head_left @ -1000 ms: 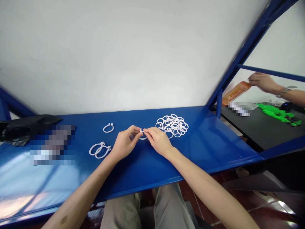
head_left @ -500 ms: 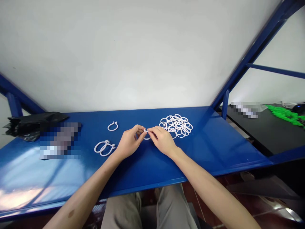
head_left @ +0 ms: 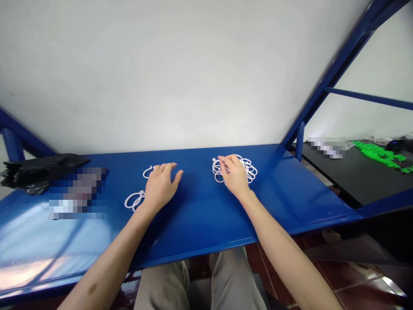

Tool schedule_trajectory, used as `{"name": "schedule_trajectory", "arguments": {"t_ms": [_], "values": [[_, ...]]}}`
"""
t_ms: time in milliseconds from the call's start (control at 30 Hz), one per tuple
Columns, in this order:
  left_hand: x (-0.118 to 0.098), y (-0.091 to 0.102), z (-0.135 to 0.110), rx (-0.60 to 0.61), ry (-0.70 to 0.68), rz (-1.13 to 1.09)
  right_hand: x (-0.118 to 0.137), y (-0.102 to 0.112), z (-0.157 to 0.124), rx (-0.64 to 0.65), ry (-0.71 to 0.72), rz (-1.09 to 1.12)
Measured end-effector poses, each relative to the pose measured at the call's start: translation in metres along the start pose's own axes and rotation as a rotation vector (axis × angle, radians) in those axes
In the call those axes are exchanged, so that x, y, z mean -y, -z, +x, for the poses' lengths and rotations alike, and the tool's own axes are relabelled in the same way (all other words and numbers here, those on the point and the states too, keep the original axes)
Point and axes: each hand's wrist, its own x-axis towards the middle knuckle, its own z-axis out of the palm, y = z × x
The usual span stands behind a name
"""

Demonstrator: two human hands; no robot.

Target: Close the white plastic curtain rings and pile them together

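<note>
My left hand (head_left: 160, 186) lies spread and open on the blue metal table top (head_left: 193, 241), its fingers over a white plastic ring (head_left: 148, 172). A linked pair of white rings (head_left: 134, 201) sits just below the left hand, partly hidden by its heel. My right hand (head_left: 234, 172) rests on a loose pile of white plastic rings (head_left: 249, 168) and covers about half of it. I cannot tell whether its fingers grip a ring.
A black plastic bag (head_left: 41, 168) and a pixelated patch (head_left: 77, 193) lie at the table's left end. Blue metal struts (head_left: 338, 82) rise at the right. Beyond them, a dark table holds green pieces (head_left: 380, 156).
My hands have parted from the ring they held together. The left moved left to the loose rings, the right onto the pile. The other person's hand at the far right is gone.
</note>
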Motion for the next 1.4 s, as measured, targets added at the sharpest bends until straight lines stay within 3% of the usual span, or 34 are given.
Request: {"name": "schedule_trajectory", "arguments": {"t_ms": [133, 233, 467, 600, 733, 900, 1067, 1267, 1400], "values": [[0.017, 0.001, 0.001, 0.096, 0.168, 0.334, -0.038, 0.021, 0.009, -0.093, -0.254, -0.251], [0.023, 0.003, 0.000, 0.185, 0.208, 0.412, -0.055, 0.028, 0.010, -0.031, -0.428, -0.403], [0.025, 0.000, -0.001, 0.184, -0.005, 0.283, -0.066, 0.024, 0.005, 0.150, -0.553, -0.475], [0.017, -0.003, 0.000, 0.144, -0.060, 0.098, -0.066, 0.027, 0.005, 0.085, -0.531, -0.468], [0.004, -0.002, 0.001, 0.137, -0.087, -0.224, -0.057, 0.031, 0.009, -0.021, -0.459, -0.422], [-0.011, -0.002, -0.002, 0.244, 0.036, -0.590, -0.030, 0.026, 0.012, -0.087, -0.180, -0.246], [-0.021, -0.002, -0.005, 0.310, 0.146, -0.841, 0.009, 0.008, 0.001, 0.114, 0.076, 0.063], [-0.031, 0.000, -0.006, 0.347, 0.194, -1.269, 0.040, -0.008, -0.015, 0.382, -0.062, 0.362], [-0.038, -0.001, -0.007, 0.376, 0.210, -1.369, 0.042, -0.014, -0.018, 0.382, -0.061, 0.430]]}}
